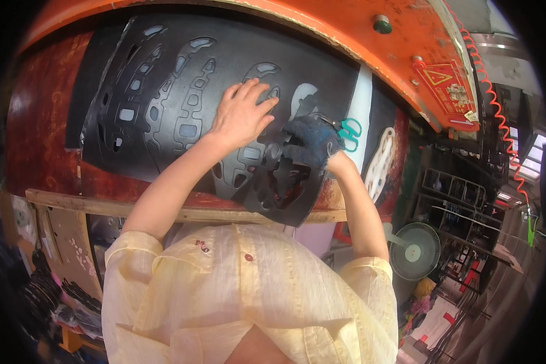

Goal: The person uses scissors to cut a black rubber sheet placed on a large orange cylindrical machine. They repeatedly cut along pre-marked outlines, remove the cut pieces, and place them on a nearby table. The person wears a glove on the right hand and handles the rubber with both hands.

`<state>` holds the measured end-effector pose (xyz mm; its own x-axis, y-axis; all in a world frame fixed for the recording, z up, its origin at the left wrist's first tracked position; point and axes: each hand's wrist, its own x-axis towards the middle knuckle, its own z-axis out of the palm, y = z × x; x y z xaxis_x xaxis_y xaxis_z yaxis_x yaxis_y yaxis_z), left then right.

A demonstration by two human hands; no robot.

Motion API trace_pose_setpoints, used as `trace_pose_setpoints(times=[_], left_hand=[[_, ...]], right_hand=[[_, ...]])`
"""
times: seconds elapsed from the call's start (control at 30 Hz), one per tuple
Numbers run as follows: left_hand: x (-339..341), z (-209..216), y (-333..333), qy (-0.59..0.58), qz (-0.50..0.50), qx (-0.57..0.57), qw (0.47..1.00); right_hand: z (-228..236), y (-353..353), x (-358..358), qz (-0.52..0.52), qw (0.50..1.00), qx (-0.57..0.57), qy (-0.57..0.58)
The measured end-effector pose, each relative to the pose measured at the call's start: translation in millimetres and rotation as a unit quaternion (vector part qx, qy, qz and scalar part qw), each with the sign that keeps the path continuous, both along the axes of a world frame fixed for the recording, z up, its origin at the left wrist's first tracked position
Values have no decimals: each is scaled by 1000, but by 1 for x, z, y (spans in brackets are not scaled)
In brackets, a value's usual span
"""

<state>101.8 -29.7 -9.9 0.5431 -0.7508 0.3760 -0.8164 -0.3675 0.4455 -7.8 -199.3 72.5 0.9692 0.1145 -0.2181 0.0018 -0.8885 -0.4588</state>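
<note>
A large black sheet (224,48) with rows of cut-out shapes lies across the work surface. On its middle rests my bare left hand (242,115), open, with fingers spread. My right hand (312,139), in a dark blue glove, is at the right part of the sheet, fingers bent over the cut-outs. What they grip is hidden. Scissors with teal handles (350,134) lie against the back of the glove, their blades mostly covered. Below the glove, a cut-through part (285,185) of the sheet hangs past the front edge.
An orange machine frame (346,42) with a warning label arches over the far side. A pale slotted strip (380,165) lies at the right end of the reddish surface (42,121). Wooden edging (115,206) runs along the front. A fan (414,250) stands at right; a coiled red hose (496,103) hangs there.
</note>
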Motion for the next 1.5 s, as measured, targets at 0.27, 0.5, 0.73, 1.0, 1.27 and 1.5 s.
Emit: trace_pose_setpoints(times=[0.27,0.5,0.73,1.0,1.27,1.5], left_hand=[[0,0,-1,5,1,2,1000],[-8,3,-23,4,91,20,996],[-10,-3,-31,-38,124,93,987],[-8,1,-29,-16,121,95,988],[-6,0,-26,5,100,35,994],[-4,-2,-23,30,93,-16,995]], right_hand=[[-29,-33,4,92,979,181,22],[-24,-29,24,-35,908,375,184],[4,8,-6,98,986,-114,-77],[0,10,-26,50,990,-58,-118],[0,12,-16,-66,987,-78,-127],[10,59,-8,-158,981,-107,25]])
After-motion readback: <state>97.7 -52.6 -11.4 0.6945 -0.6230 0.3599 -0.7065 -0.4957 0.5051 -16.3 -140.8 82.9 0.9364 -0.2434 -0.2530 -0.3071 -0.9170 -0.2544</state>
